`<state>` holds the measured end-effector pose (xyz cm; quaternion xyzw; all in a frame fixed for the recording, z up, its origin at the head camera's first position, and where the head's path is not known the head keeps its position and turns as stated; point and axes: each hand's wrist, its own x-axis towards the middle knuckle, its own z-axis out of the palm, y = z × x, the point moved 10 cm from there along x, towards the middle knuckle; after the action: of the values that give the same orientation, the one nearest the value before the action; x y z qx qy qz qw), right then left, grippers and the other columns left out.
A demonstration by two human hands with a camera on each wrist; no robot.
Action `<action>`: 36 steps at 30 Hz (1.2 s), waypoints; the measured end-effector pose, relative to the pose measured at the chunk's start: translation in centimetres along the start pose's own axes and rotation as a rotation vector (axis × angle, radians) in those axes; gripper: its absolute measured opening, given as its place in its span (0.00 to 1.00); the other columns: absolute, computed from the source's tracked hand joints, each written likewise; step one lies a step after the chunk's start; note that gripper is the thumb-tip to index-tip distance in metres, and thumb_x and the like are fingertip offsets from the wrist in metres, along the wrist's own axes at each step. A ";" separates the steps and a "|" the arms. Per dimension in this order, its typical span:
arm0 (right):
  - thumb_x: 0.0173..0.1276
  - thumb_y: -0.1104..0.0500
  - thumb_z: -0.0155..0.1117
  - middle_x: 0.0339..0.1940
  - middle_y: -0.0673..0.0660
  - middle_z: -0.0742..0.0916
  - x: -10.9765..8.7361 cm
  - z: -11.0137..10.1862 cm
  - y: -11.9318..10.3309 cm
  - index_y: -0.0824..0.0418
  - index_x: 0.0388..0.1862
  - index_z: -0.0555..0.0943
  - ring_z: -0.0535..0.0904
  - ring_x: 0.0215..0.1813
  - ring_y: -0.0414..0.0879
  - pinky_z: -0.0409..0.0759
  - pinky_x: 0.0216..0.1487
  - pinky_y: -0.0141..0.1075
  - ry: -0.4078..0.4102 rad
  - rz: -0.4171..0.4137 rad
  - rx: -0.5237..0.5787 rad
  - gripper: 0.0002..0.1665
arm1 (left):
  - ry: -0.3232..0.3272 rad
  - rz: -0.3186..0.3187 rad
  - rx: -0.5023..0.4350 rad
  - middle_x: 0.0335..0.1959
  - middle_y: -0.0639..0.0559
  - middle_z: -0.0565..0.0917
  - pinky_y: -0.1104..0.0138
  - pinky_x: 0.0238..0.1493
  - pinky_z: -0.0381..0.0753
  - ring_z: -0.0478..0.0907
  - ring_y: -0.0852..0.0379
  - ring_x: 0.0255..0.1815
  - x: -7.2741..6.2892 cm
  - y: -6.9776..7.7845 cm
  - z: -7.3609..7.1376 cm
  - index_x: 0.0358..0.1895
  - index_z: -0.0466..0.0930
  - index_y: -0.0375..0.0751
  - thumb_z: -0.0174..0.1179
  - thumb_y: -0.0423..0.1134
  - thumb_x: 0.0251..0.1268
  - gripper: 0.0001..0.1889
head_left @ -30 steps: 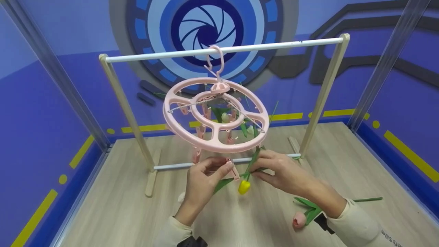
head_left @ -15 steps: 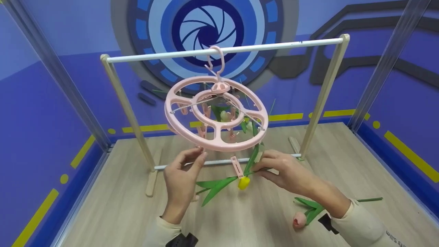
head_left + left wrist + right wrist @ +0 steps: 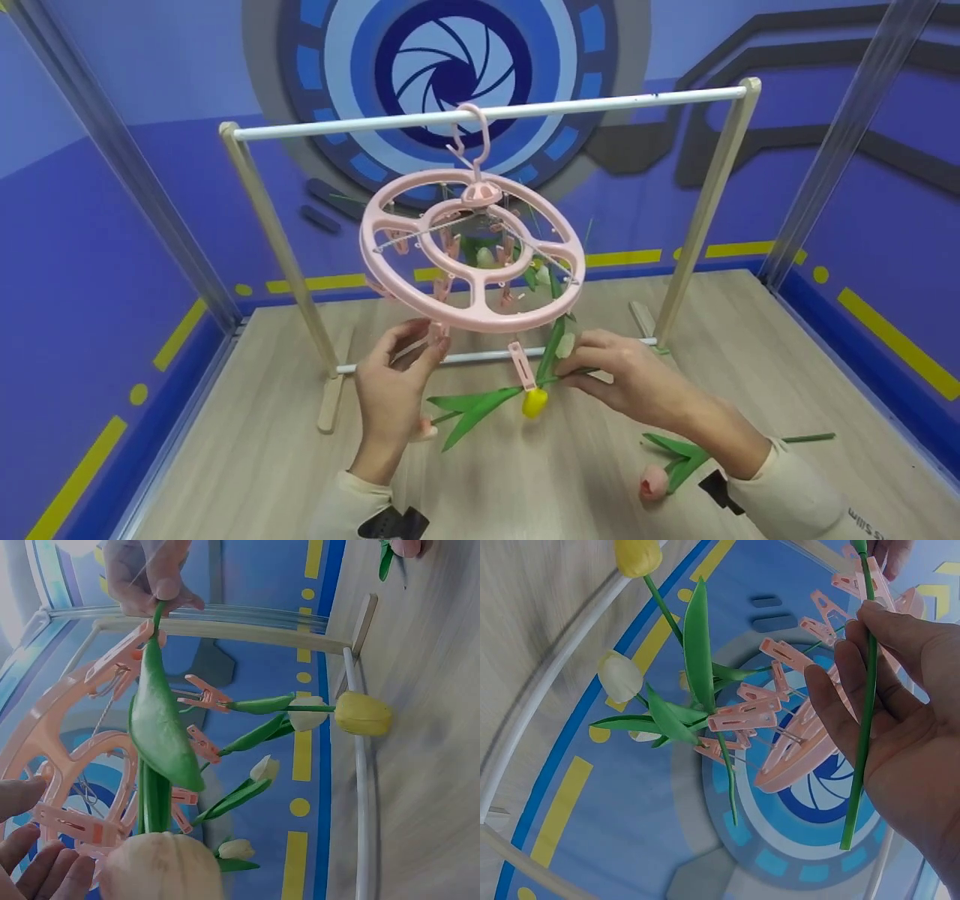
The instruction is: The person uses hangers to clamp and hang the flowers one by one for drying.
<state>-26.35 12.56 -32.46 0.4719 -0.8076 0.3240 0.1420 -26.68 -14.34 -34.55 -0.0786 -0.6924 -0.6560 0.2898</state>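
My right hand [image 3: 626, 371] pinches the green stem [image 3: 866, 727] of a pale pink tulip [image 3: 161, 870]. The flower lies out to the left in the head view, its green leaves [image 3: 476, 409] spread between both hands. At the front left of the round pink hanger [image 3: 502, 322], my left hand [image 3: 394, 375] has thumb and fingertips around a pink clothespin [image 3: 79, 825]. Another clothespin [image 3: 523, 366] hangs at the front, overlapping the held stem in the head view. A yellow tulip [image 3: 364, 714] hangs head down, with white tulips [image 3: 307, 712] clipped farther back.
A wooden stand with a white top bar [image 3: 337, 126] carries the hanger by its hook. Its lower bar [image 3: 487, 355] runs close behind my hands. A pink tulip [image 3: 654, 482] with leaves lies on the wooden table [image 3: 262, 480] by my right sleeve.
My left hand has moved left from the front clothespin to another one on the hanger's left front. The right hand stays nearly still with the stem.
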 end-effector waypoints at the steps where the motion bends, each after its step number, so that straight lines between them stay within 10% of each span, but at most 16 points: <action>1: 0.65 0.72 0.77 0.43 0.48 0.88 0.0 0.0 0.0 0.57 0.47 0.90 0.83 0.43 0.43 0.88 0.45 0.36 -0.005 0.007 0.001 0.15 | -0.001 -0.010 -0.003 0.51 0.43 0.89 0.64 0.53 0.87 0.89 0.46 0.51 0.0 -0.2 0.0 0.53 0.88 0.34 0.78 0.33 0.63 0.17; 36: 0.65 0.74 0.76 0.43 0.49 0.87 -0.4 -0.1 1.1 0.60 0.48 0.89 0.83 0.43 0.44 0.89 0.45 0.38 -0.011 0.028 -0.057 0.16 | -0.112 -0.030 -0.021 0.46 0.43 0.87 0.64 0.51 0.88 0.87 0.49 0.47 -0.2 -0.5 1.4 0.58 0.85 0.31 0.77 0.31 0.63 0.21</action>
<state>-27.09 13.24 -33.00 0.4582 -0.8238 0.2999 0.1464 -27.20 -13.01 -35.06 -0.1079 -0.7017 -0.6621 0.2400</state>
